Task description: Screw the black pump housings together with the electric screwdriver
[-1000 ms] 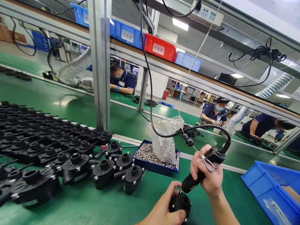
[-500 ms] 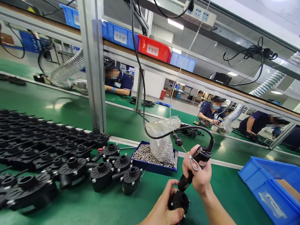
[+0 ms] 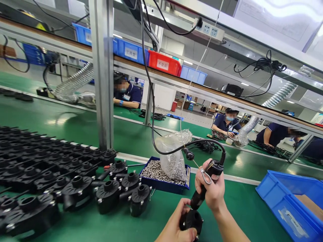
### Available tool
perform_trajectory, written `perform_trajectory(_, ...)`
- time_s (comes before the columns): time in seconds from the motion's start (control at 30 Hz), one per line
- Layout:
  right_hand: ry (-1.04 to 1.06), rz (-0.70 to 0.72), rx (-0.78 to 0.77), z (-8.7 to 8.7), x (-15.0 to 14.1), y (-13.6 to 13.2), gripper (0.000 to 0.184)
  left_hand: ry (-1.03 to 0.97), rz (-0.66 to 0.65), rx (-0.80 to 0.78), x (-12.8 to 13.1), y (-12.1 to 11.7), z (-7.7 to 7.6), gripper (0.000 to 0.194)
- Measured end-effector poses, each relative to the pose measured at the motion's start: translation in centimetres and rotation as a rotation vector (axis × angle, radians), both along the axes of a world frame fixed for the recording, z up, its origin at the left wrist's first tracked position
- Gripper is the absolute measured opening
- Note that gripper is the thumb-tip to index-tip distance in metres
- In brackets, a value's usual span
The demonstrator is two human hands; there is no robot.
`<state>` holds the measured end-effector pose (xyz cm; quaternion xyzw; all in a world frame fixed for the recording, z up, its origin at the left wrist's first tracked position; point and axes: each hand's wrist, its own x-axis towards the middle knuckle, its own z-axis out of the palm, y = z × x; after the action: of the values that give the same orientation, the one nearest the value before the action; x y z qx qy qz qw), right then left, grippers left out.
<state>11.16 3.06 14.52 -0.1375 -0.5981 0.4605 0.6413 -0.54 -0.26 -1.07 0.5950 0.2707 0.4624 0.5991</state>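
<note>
The left hand (image 3: 178, 222) is pinching and partly hiding a housing (image 3: 194, 219); the right hand (image 3: 214, 189) is gripping a driver (image 3: 198, 199); green bench (image 3: 248, 211) is showing beside the cut-off blue bin (image 3: 275, 203).

Our green bench (image 3: 101, 228) runs before us, black round parts (image 3: 50, 174) crowded on it at ten o'clock, a red-handled screwdriver (image 3: 107, 167) by eleven, our dark blue tray (image 3: 161, 185) at twelve, a blue bin (image 3: 277, 198) past two.
</note>
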Motion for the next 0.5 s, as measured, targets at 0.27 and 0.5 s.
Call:
perform_trajectory(0.27, -0.013, -0.063, -0.011, -0.1, -0.2, 0.0, 0.042, -0.059, -0.062, -0.019, 0.2, 0.9, -0.8, 0.102)
perform_trajectory(0.5, -0.034, -0.123, 0.002, 0.2, 0.7, -0.2, 0.038, -0.074, -0.111, -0.03, -0.3, 1.8, -0.9, 0.103)
